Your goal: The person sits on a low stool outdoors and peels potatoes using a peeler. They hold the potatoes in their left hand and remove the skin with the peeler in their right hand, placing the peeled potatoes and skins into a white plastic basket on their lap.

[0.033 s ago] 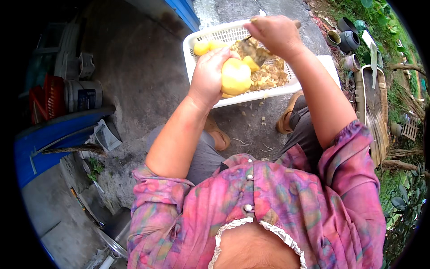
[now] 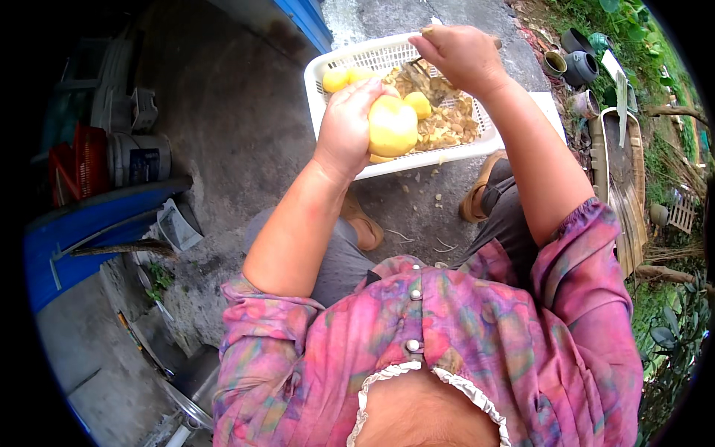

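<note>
My left hand is wrapped round a large peeled yellow potato, held over the near left part of a white plastic basket. To its right, my right hand is closed round a knife. A bit of the handle sticks out past the hand, and the dark blade blends into the peelings. Brown and yellow peelings lie in the basket. Smaller peeled potatoes sit at its far left, and another yellow piece shows just behind the held potato.
The basket stands on rough concrete ground by my feet. At the left are a red crate, a white bucket and a white plastic scoop. Pots and plants line the right side, near a long tan trough.
My right hand has shifted slightly right with the knife, and the blade has moved away from the potato. My left hand stays almost in place, still holding the potato.
</note>
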The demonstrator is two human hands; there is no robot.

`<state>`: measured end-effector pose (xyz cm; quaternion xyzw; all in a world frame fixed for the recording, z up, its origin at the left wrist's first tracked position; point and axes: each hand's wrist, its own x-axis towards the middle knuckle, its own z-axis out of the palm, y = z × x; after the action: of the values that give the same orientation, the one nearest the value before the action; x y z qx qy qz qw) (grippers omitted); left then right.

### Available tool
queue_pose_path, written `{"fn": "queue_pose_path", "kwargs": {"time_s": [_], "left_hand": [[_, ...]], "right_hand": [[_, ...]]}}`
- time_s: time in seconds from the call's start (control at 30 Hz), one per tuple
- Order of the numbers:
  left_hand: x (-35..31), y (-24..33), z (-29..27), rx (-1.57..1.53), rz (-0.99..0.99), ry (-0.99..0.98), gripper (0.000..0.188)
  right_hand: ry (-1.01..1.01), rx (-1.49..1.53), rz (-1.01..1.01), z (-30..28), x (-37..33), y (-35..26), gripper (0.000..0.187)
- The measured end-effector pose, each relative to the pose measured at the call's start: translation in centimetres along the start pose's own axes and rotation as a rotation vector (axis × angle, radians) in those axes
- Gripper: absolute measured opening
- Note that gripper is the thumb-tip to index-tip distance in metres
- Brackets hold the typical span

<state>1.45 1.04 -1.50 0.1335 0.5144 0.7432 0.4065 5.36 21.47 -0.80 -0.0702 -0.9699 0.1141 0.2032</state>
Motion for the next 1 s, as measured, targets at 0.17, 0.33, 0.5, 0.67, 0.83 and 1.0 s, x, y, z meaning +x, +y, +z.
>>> {"fn": "queue_pose_path", "kwargs": {"time_s": [0.17, 0.33, 0.5, 0.67, 0.83, 1.0], "left_hand": [[0.2, -0.5, 0.4, 0.011, 0.046, 0.157, 0.028], [-0.3, 0.0, 0.6, -0.017, 0.009, -0.023, 0.030], [0.1, -0.5, -0.2, -0.336, -0.151, 0.164, 0.041], [0.1, -0.1, 1.2, -0.477, -0.244, 0.208, 0.045], [-0.1, -0.1, -0.2, -0.336, -0.224, -0.103, 0.036], [0.2, -0.1, 0.2, -0.381, -0.209, 0.134, 0.034]], "right_hand": [[-0.184, 0.092, -0.315, -2.5, -0.5, -4.3, 0.034], [-0.168, 0.044, 0.125, -0.3, -0.1, -0.3, 0.037], [-0.053, 0.273, 0.123, -0.4, 0.3, -1.4, 0.036], [0.179, 0.106, -0.278, 0.3, -1.5, -5.4, 0.030], [-0.016, -0.119, 0.069, 1.3, -0.2, -0.3, 0.033], [0.152, 0.073, -0.196, -0.3, -0.8, -4.3, 0.034]]}}
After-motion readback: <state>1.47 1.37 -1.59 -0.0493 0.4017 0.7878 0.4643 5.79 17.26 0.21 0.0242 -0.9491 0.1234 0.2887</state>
